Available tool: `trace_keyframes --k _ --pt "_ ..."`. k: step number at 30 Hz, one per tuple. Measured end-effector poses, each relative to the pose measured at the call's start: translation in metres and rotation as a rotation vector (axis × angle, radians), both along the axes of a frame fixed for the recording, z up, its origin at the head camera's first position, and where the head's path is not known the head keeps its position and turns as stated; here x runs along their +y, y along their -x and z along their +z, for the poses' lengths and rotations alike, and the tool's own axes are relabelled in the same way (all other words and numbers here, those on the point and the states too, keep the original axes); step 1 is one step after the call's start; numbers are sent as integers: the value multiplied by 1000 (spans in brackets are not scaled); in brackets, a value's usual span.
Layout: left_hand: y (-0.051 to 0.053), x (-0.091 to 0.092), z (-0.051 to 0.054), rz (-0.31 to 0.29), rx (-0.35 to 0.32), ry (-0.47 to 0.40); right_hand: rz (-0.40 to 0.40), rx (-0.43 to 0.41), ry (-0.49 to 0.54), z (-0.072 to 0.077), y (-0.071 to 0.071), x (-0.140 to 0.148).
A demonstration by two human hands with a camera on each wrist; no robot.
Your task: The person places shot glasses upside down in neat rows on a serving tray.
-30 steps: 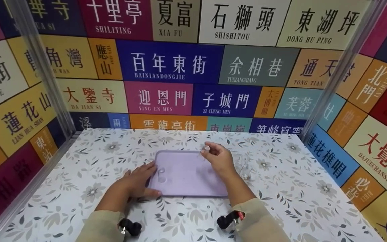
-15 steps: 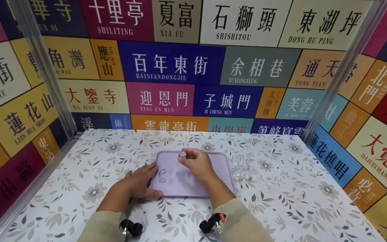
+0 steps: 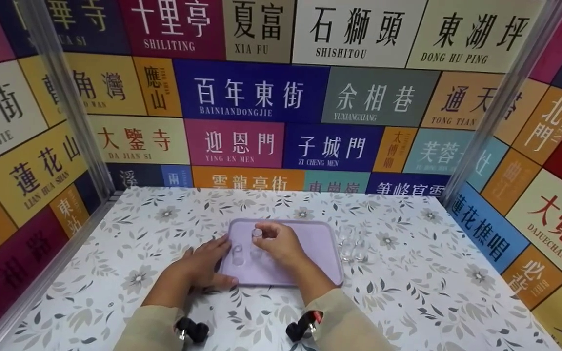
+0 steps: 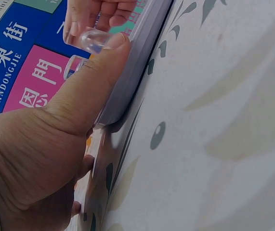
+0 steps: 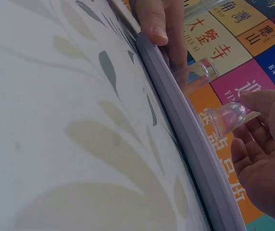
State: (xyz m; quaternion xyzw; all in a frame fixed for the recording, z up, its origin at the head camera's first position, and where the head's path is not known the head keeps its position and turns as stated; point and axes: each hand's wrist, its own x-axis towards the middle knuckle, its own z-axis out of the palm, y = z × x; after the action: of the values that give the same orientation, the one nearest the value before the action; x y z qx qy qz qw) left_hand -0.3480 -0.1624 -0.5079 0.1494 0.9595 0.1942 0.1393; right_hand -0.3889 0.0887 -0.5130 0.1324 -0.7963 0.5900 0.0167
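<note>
A lilac tray [image 3: 305, 273] lies on the patterned table. At its left end my left hand [image 3: 202, 263] rests against the edge, fingers extended and thumb at the near corner. One small clear glass [image 3: 237, 255] stands on the tray beside that hand. Just right of it, my right hand [image 3: 283, 243] pinches a second clear glass [image 3: 256, 235] between thumb and fingers, over the tray. The right wrist view shows this pinched glass [image 5: 226, 119] and the standing glass [image 5: 200, 77] past the tray rim [image 5: 195, 139]; whether the pinched one touches the tray is unclear.
Several clear glasses [image 3: 354, 248] stand close together on the table, just right of the tray. Panels with printed characters [image 3: 256, 92] rise behind the table and at both sides, with clear upright strips at the corners.
My right hand has moved left across the tray with the pinched glass, from the tray's far right part to beside the standing glass. The left hand has stayed at the tray's left edge.
</note>
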Motion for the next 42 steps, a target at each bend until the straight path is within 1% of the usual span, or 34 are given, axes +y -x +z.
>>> trace_keyframes --k 5,10,17,21,24,30,37,42 --pt "0 1 1 -6 5 -9 37 -43 -22 -4 -1 0" --pt "0 1 0 0 -2 -15 62 -52 -52 -6 -2 -1" --pt "1 -1 -2 -1 1 -14 69 -83 -23 -4 -5 -1" --pt "0 -1 -3 5 -6 -7 70 -97 -42 -1 -8 4" --pt "0 -1 -3 11 -14 -11 66 -87 -63 3 -10 13" --pt "1 1 -1 17 -15 -10 32 -43 -59 13 -8 31" --pt "3 2 -2 28 -29 5 9 -10 -76 15 -14 46" --pt "3 1 -3 23 -23 -5 -22 1 -87 18 -18 66"
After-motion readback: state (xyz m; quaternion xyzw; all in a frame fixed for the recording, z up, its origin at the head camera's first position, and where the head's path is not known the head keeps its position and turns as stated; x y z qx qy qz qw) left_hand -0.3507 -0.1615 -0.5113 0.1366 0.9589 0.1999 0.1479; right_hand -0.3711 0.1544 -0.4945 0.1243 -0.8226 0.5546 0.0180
